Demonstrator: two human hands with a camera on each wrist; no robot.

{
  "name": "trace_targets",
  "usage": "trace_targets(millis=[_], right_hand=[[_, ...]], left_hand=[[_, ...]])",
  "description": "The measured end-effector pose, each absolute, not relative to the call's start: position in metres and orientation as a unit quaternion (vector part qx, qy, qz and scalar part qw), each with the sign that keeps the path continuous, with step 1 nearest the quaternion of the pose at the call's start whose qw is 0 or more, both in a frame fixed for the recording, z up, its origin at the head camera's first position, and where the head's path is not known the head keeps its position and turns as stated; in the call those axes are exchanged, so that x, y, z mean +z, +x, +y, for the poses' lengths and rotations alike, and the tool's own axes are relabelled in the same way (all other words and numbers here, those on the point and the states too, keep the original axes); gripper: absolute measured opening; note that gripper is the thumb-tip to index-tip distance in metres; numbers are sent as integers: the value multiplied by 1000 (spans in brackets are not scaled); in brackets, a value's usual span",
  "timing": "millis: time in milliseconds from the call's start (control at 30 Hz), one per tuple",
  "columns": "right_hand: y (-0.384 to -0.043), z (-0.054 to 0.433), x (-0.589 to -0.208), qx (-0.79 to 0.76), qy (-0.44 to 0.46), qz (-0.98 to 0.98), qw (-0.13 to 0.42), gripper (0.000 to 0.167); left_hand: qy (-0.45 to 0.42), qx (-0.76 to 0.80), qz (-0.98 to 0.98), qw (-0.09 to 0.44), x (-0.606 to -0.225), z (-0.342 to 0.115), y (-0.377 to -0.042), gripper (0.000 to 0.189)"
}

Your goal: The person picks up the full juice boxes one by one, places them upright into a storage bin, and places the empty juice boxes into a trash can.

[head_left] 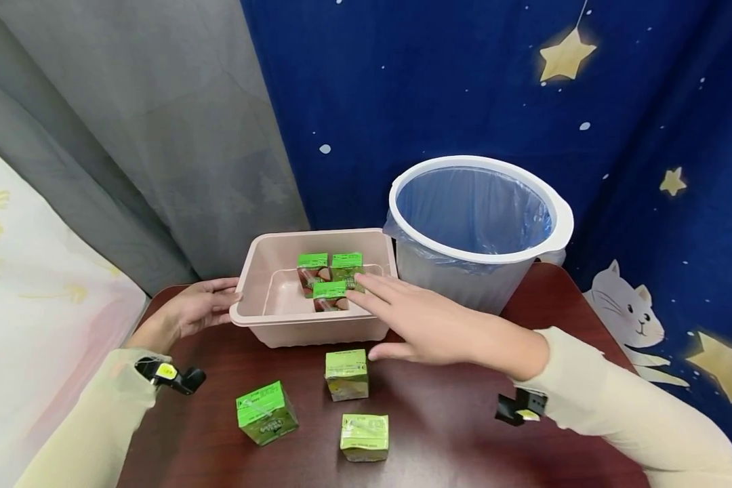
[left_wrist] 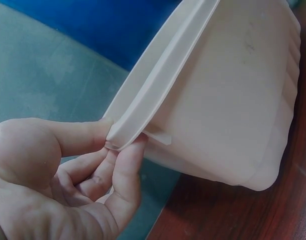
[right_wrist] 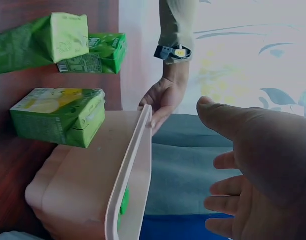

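A pale pink plastic basin [head_left: 317, 332] stands on the table with three green-topped drink cartons [head_left: 329, 290] inside. My left hand [head_left: 198, 308] pinches the basin's rim at its left end, thumb on one side and fingers on the other, as the left wrist view shows. Over the basin's right front part hovers my right hand [head_left: 427, 318], its fingers straight and holding nothing. Below that hand, a yellow-green carton [head_left: 347, 375] stands close to the basin's front. Nearer to me are a second yellow-green carton [head_left: 364, 438] and a tilted-looking green carton [head_left: 268, 413].
A white bin [head_left: 463, 274] lined with a clear bag stands just right of the basin, at the back of the dark red table [head_left: 463, 420]. Behind hang a grey curtain [head_left: 158, 102] and a blue curtain [head_left: 354, 81] with stars.
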State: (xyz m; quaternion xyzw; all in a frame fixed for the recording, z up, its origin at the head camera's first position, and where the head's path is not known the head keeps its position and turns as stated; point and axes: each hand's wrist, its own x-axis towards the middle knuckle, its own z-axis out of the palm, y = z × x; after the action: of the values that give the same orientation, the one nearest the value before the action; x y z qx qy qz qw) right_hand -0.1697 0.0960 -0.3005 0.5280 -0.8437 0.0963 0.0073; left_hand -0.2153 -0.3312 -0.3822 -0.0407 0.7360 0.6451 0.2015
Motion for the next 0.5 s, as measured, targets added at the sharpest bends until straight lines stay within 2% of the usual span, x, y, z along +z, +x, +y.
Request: trace_targets(millis=[233,500], right_hand=[[-150,138,-305,123,512,-850,16,83],[-138,195,-318,214,417,-884,-18,70]], left_hand=[[-39,642,739,201,-384,-333,-216,72],[-32,642,739,202,-385,-332,-216,72]])
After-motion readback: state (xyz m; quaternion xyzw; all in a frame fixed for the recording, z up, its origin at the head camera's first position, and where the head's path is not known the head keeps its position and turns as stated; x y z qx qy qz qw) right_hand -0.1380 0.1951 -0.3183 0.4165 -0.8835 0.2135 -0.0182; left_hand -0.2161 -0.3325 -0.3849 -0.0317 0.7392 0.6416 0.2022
